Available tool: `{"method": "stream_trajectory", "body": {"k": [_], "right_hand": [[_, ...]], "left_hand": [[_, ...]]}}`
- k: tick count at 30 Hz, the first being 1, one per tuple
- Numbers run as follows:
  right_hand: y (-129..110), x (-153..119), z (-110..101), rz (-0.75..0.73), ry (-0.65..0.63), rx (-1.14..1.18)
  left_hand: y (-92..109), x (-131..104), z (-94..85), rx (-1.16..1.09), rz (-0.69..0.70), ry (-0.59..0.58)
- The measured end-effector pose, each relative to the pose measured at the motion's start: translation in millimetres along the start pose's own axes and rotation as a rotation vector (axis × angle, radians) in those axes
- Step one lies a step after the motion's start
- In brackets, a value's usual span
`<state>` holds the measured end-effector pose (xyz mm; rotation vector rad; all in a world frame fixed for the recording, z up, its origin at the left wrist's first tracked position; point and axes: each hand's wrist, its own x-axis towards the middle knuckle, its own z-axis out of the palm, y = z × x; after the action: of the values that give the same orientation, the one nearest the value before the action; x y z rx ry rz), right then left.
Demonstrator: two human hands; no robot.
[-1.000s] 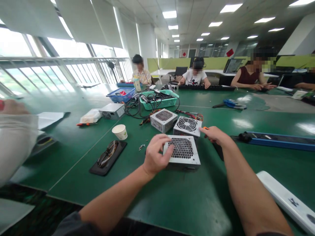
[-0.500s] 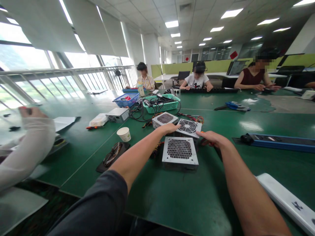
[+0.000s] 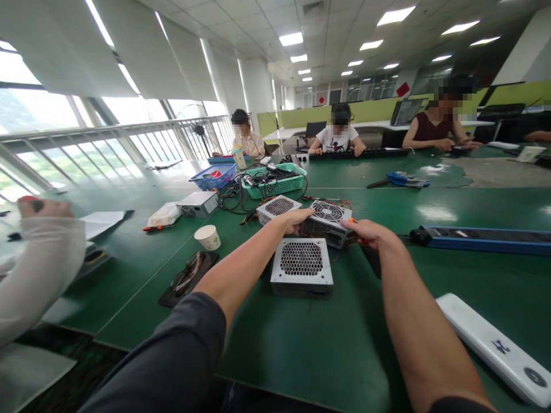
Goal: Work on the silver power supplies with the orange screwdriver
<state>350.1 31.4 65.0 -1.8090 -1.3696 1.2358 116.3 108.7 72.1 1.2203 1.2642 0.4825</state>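
Observation:
Between my two hands is a silver computer power supply (image 3: 330,211) with a round fan grille on top. Its near side shows vents. My left hand (image 3: 298,220) grips its left edge, thumb on top. At its right side, my right hand (image 3: 365,230) has the thumb on the corner, its other fingers partly hidden. A small orange piece (image 3: 353,220) shows by the right thumb; I cannot make out its kind. Nearer me lies a second power supply (image 3: 302,269) with a honeycomb grille. A third power supply (image 3: 278,207) sits just behind my left hand.
A green basket (image 3: 275,184) of cables and a blue basket (image 3: 213,178) stand farther back. On the left are a paper cup (image 3: 207,237) and a co-worker's sleeved arm (image 3: 47,269). A white device (image 3: 495,347) and a blue power strip (image 3: 491,238) lie right.
The gripped power supply has tilted, showing more of its near side, and has shifted right relative to the nearer one. Both hands have moved with it. The camera view has turned slightly right.

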Motion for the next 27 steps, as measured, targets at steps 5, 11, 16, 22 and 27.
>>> {"method": "stream_trajectory", "body": {"k": [5, 11, 16, 22, 27], "right_hand": [[-6.0, -5.5, -10.8, -0.003, -0.015, 0.129], [-30.6, -33.2, -20.2, -0.171, 0.067, 0.236], [-56.6, -74.3, -21.7, -0.384, 0.114, 0.341], [-75.7, -117.8, -20.8, -0.548, 0.265, 0.554], [-76.9, -138.3, -19.7, -0.531, 0.385, 0.490]], "left_hand": [[17.1, -0.7, 9.3, -0.160, 0.053, -0.003], [40.4, -23.0, 3.0, -0.332, 0.202, 0.084], [51.1, -59.5, -11.9, -0.463, 0.356, 0.122], [44.1, -106.6, -23.5, -0.750, 0.484, -0.014], [36.2, -146.6, -30.4, -0.861, 0.582, 0.036]]}}
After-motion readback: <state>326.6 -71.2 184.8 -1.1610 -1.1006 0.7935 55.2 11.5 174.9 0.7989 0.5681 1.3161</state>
